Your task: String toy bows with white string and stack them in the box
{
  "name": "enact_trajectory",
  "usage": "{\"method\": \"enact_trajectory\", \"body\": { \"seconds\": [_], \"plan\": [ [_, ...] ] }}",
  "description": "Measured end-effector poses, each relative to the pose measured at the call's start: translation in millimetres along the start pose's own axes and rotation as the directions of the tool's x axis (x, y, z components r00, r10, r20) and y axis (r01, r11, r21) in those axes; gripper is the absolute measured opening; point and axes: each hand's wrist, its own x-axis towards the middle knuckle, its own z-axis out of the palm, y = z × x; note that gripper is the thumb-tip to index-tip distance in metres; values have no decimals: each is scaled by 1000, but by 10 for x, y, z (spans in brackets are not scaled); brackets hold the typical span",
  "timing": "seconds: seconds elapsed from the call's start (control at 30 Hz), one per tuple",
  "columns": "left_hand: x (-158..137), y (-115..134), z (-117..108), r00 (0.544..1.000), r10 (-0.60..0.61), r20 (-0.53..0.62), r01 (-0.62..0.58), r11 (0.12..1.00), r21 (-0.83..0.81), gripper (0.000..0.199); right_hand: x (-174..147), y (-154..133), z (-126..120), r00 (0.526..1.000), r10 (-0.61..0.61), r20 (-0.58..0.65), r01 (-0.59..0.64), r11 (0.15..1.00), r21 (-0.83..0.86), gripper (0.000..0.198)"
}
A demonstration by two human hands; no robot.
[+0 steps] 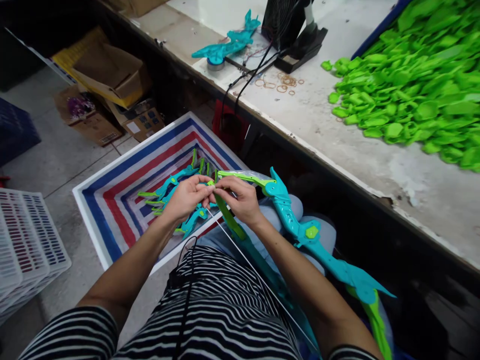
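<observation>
My left hand and my right hand meet, fingertips pinched, around the green tip of a toy bow. From beneath my left fingers a white string runs down to the lower right. The bow's green limb passes under my right hand; its teal body is partly hidden by my forearm. Exactly how the string meets the tip is covered by my fingers. Another teal and green toy bow lies across my knees, right of my right hand.
A white-rimmed tray with a striped lining holds several teal and green bows. On the workbench are a heap of green plastic parts, rubber bands, a teal piece and a black stand. Cardboard boxes and white crates stand left.
</observation>
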Motion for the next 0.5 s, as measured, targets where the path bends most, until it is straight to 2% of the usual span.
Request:
{"method": "enact_trajectory", "body": {
  "seconds": [0.13,0.27,0.37,0.43,0.5],
  "plan": [
    [-13,-4,-30,999,-28,33,29,999,-26,43,71,86,-27,997,-5,80,-5,993,122,19],
    [-42,3,-64,996,-66,61,65,998,17,42,71,144,-4,985,76,156,-108,972,209,25],
    [-42,23,-85,999,-26,36,17,972,236,35,36,76,76,988,58,142,-73,992,104,20],
    [-25,32,-79,995,103,-1,-91,882,463,28,18,35,118,992,-4,125,3,1000,11,17],
    [-6,24,-48,965,262,-5,-202,755,623,20,40,70,87,996,-31,84,35,998,-54,16]
  ]
}}
